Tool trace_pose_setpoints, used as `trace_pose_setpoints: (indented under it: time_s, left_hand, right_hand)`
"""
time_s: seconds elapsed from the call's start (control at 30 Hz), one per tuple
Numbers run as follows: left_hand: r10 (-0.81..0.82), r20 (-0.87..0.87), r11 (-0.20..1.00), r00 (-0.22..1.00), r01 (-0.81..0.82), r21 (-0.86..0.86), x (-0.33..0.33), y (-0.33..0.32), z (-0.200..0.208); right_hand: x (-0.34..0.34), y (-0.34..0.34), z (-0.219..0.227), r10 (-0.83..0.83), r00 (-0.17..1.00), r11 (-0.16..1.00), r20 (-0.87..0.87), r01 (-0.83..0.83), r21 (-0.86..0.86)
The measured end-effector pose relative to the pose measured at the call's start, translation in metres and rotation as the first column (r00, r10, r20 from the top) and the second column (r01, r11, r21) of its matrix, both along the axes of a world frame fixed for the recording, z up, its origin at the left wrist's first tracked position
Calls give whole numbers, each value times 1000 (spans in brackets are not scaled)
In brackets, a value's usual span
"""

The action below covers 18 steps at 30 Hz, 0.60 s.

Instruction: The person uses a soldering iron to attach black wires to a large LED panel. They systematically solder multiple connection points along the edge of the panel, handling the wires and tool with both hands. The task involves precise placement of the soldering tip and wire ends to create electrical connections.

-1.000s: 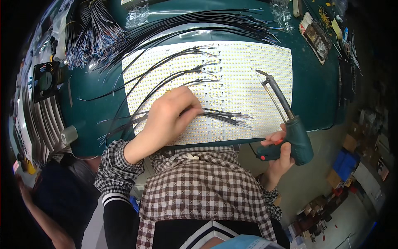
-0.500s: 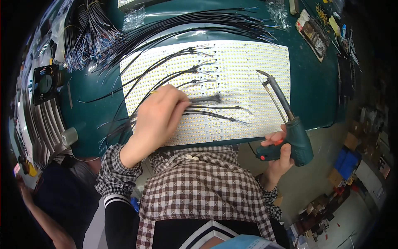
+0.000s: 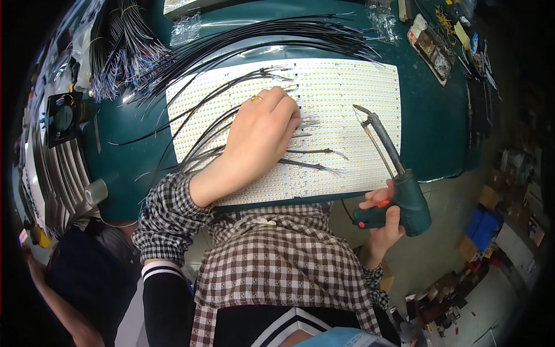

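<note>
A white panel dotted with rows of small yellow LEDs lies in front of me. My left hand is closed over its middle, the fingertips around the end of a black cable; stripped wires stick out past the fingers. The back of the hand hides most of the grip. Other black cables with bared ends rest on the panel nearby. At the right, my right hand grips a dark green soldering gun by its handle. Its tip hovers over the panel's right half.
A long bundle of black cables curves behind the panel, with tied cable bunches at the far left. A rosin-stained tray sits at the back right. A small fan and tape roll are on the left. Another person's arm shows lower left.
My left hand has moved away from me and to the right across the panel, carrying a cable end. The soldering gun has shifted slightly left and toward me.
</note>
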State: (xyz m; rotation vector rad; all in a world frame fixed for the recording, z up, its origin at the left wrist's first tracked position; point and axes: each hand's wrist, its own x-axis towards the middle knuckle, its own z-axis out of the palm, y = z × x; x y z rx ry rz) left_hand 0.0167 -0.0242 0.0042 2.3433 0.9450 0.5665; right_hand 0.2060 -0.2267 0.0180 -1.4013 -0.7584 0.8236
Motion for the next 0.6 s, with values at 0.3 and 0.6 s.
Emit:
trace_pose_setpoints:
  time_s: [0.3, 0.6]
  left_hand:
    - [90, -54, 992, 994, -94, -80, -18, -15, -2]
    - [60, 112, 970, 992, -31, -242, -24, -19, -7]
  right_hand:
    - [-10, 0, 4, -24, 995, 996, -100, 14, -92]
    - [-13, -1, 4, 8, 996, 995, -90, -17, -99]
